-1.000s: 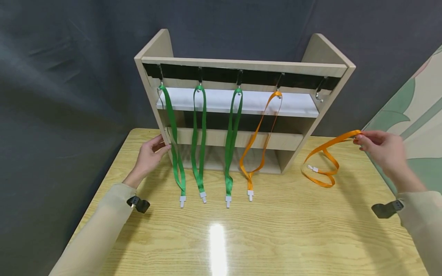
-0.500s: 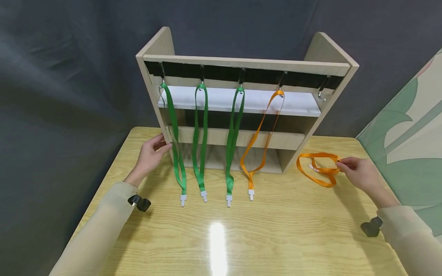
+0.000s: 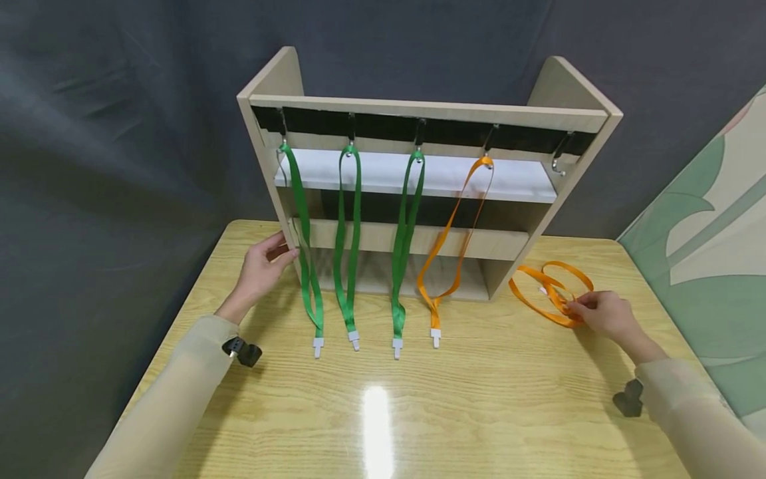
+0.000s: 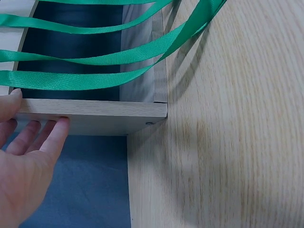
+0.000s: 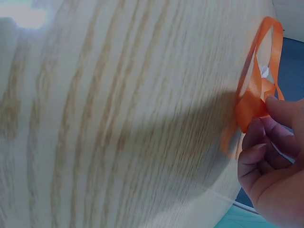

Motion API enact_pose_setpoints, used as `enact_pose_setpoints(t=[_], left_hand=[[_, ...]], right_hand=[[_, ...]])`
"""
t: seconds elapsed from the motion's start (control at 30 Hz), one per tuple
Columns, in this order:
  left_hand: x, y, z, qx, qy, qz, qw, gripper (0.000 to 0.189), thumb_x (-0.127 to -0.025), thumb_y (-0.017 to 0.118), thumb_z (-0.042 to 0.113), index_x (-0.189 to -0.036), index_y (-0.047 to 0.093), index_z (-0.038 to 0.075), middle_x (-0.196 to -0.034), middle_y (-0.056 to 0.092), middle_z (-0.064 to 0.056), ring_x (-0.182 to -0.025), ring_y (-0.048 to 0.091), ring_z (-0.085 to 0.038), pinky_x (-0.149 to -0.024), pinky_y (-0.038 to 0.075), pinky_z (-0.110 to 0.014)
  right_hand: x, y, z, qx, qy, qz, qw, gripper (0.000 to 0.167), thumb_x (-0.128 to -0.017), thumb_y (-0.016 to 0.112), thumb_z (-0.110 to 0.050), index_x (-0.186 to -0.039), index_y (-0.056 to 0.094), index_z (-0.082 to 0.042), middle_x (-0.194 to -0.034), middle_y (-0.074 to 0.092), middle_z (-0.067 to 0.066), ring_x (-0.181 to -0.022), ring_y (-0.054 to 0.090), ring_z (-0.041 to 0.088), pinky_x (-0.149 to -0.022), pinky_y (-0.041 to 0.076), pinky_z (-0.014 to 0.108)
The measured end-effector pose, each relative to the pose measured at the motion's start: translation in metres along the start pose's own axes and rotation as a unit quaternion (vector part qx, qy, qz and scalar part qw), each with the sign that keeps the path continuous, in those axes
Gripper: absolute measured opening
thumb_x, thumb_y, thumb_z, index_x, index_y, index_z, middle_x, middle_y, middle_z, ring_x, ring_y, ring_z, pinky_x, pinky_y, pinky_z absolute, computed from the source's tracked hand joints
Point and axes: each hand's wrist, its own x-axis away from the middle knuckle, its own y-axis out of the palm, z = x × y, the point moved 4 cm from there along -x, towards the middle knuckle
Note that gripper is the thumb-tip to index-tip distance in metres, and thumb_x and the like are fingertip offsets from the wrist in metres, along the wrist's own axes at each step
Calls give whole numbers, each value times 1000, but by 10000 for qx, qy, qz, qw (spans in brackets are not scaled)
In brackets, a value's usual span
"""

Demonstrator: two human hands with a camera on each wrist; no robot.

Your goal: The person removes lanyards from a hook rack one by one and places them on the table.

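My left hand (image 3: 262,265) holds the lower left side panel of a wooden shelf (image 4: 95,108), thumb at its front edge and fingers against its outer face. At the right of the table, my right hand (image 3: 606,315) pinches an orange lanyard (image 5: 251,102) between thumb and fingertips. Its strap lies in loops on the tabletop, and its white clip (image 3: 543,290) is partly covered by the strap. From the shelf's hooks hang several green lanyards (image 3: 350,239) and one orange lanyard (image 3: 441,239), each with a white clip at the bottom.
The hook (image 3: 558,163) at the far right carries nothing. The shelf stands at the back of a light wooden table (image 3: 479,412). Behind it hangs a dark curtain (image 3: 419,53), and a patterned panel (image 3: 712,253) borders the right side.
My right hand has moved left and down toward the tabletop with the orange lanyard, whose raised strap now lies lower in loops. The left hand stays at the shelf.
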Motion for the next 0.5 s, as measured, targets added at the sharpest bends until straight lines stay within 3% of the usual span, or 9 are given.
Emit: enact_pose_setpoints(t=[0.3,0.5], left_hand=[[0,0,1,-89,-35,-20,10000,41,-93,58,-4,-133,51,-8,-130,52,-25,-114,53,-38,-90,49,-36],[1,-1,1,-104,-93,-24,9999,41,-93,58,-3,-134,50,-7,-131,51,-24,-115,52,-39,-90,49,-37]], right_hand=[[1,0,2,-255,345,-161,9989,45,-89,69,-36,-94,69,8,-76,67,7,-67,53,21,-56,43,30],[2,-12,0,-240,113,133,9996,45,-88,70,-33,-95,68,11,-79,67,13,-67,57,23,-53,46,30]])
